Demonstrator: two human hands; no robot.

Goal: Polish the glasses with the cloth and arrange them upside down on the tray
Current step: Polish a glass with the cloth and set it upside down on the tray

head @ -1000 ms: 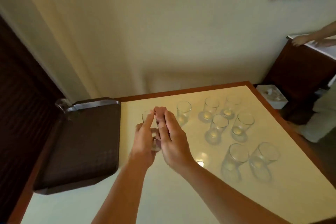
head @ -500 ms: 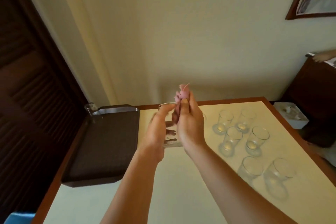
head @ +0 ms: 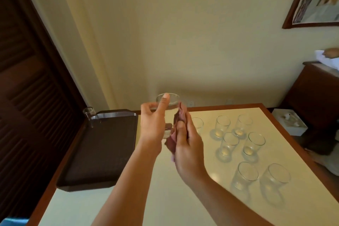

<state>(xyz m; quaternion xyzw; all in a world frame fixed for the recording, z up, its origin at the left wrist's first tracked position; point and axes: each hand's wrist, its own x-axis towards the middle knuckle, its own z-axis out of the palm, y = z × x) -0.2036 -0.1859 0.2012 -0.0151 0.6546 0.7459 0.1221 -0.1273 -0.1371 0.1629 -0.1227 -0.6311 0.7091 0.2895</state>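
A person holds a clear drinking glass (head: 167,113) upright at the centre of the frame, above a cream-topped table (head: 183,198). The left hand (head: 153,124) grips the glass from its left side, thumb raised to the rim and fingers curled round the wall. The right hand (head: 187,145) presses a crumpled reddish-pink cloth (head: 175,132) against the glass's right side, thumb and fingers closed on the fabric. The glass's long axis stands near vertical, mouth uppermost, so it must be turned over before it can go down.

The dark brown tray (head: 102,148) lies at centre left, just beside the left hand and well apart from the right; judging by that, the left hand is the better placed to carry the glass across. One glass (head: 89,116) stands at the tray's far corner; whether it is inverted cannot be told. Eight more glasses (head: 254,145) wait upright at centre right, seemingly not yet polished, so most of the work appears to remain.
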